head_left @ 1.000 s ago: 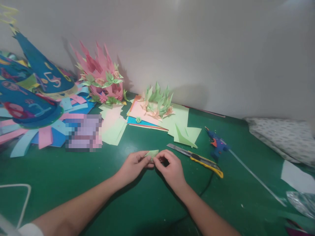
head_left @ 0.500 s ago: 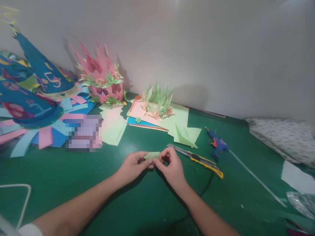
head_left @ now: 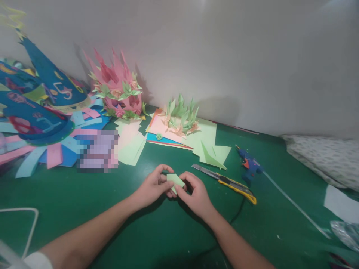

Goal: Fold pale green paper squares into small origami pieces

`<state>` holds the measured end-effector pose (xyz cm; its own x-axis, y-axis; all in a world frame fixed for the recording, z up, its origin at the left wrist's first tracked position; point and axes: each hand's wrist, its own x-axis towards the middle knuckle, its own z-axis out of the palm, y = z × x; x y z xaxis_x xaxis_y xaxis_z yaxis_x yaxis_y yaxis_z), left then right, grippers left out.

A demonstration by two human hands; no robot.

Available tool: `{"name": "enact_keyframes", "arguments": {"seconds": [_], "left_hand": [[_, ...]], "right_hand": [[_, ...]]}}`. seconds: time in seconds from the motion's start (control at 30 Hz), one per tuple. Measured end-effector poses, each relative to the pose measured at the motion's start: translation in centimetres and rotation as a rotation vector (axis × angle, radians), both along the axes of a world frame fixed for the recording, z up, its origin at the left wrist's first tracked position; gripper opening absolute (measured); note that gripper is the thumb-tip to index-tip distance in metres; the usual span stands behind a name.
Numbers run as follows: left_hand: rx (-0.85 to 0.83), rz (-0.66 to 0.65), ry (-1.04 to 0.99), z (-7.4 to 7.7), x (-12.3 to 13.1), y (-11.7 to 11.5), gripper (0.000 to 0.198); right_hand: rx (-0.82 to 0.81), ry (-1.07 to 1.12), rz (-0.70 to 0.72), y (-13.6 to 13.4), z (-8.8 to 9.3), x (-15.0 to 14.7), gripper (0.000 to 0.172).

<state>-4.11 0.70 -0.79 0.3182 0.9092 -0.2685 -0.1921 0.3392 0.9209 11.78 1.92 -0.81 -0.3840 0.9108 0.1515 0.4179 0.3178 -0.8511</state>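
Observation:
A small folded piece of light green paper point(head_left: 175, 181) is held between both hands, above the green table point(head_left: 157, 231). My left hand point(head_left: 155, 185) grips its left side, thumb on top and the index finger raised behind it. With thumb and fingers, my right hand point(head_left: 194, 191) pinches its right edge. Just right of the hands lies a yellow box cutter point(head_left: 224, 183) with its blade out. Beyond it rest light green sheets point(head_left: 214, 155) with a pointed folded leaf shape on them.
A blue glue gun point(head_left: 249, 164) with a long glue stick lies at right. Behind the hands stand a green paper crown point(head_left: 182, 116) on stacked paper and a pink paper crown point(head_left: 117, 86). Blue cone hats point(head_left: 56, 74) fill the left. A patterned cloth point(head_left: 322, 155) lies far right.
The green paper has been turned, from a narrow strip seen nearly edge-on to a wider angular face. My left index finger has lifted off it, and the view has shifted slightly.

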Motion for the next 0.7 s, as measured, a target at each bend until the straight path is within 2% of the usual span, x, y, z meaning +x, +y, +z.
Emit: {"name": "enact_keyframes", "arguments": {"seconds": [0.1,0.3,0.4,0.53,0.7], "left_hand": [[0.075,-0.035,0.076,0.20,-0.18,-0.21,0.028],[0.125,-0.033,0.121,-0.04,-0.24,-0.27,0.031],[0.070,0.003,0.088,-0.33,-0.17,0.04,0.038],[0.012,0.019,0.024,-0.32,-0.16,0.35,0.051],[-0.037,0.020,-0.018,0.24,-0.24,0.32,0.030]], "right_hand": [[-0.021,0.013,0.020,-0.18,-0.07,-0.11,0.005],[-0.151,0.248,0.057,-0.50,-0.59,-0.35,0.040],[-0.169,0.270,0.068,-0.58,-0.69,-0.42,0.035],[-0.170,0.331,-0.010,-0.37,-0.76,-0.44,0.028],[-0.200,0.413,-0.051,-0.12,-0.69,-0.42,0.027]]}}
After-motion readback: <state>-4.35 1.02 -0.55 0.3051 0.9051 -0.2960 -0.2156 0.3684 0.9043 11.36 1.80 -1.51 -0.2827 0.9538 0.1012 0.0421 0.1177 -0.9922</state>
